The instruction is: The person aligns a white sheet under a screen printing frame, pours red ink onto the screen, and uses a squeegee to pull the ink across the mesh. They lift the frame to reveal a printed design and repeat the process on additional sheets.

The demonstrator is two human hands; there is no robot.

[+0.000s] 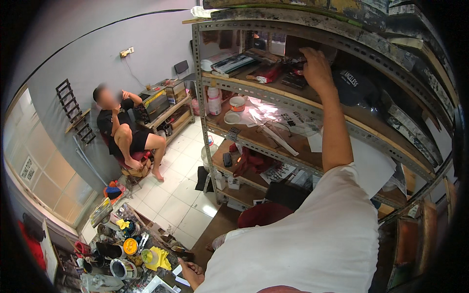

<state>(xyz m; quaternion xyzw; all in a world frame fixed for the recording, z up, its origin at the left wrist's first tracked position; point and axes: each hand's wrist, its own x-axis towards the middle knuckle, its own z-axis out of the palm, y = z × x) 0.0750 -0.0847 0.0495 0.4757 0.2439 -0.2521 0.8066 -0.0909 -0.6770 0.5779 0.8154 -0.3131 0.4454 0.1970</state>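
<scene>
My right hand reaches up to the upper shelf of a metal rack. Its fingers are apart and bent over dark items, and I see nothing held in them. Just left of it on that shelf lies a red packet, with flat sheets or boxes farther left. A dark rounded object rests to the right of my wrist. Low in the view, my left hand is closed beside the crowded worktable, with a small white flat piece at its fingers.
Lower shelves carry a white bottle, an orange-rimmed tub, papers and red cloth. Paint cans, an orange-yellow lid and yellow cloth crowd the worktable. Another person sits across the tiled floor.
</scene>
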